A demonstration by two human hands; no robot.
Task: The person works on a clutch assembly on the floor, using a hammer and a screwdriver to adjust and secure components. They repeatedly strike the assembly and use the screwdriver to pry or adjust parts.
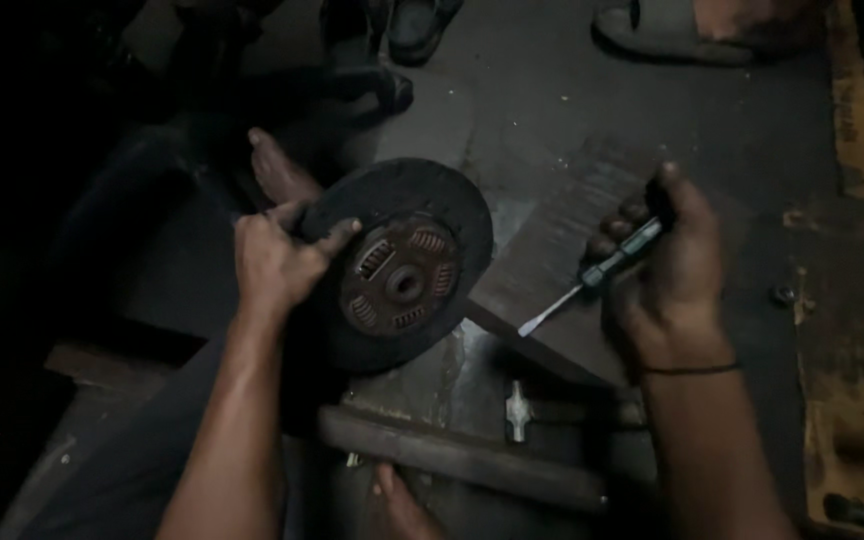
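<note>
right now your left hand clamps the clutch disc by its left rim, tilted on the metal block; your right hand is closed around a screwdriver, tip just right of the disc.

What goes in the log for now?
left hand: grips clutch disc | right hand: holds screwdriver | disc tilted on metal block

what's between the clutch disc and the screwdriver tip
Nothing lies between them in the head view. The clutch disc, held by the left hand, and the tip of the screwdriver in the right hand are parted only by bare metal block.
</note>
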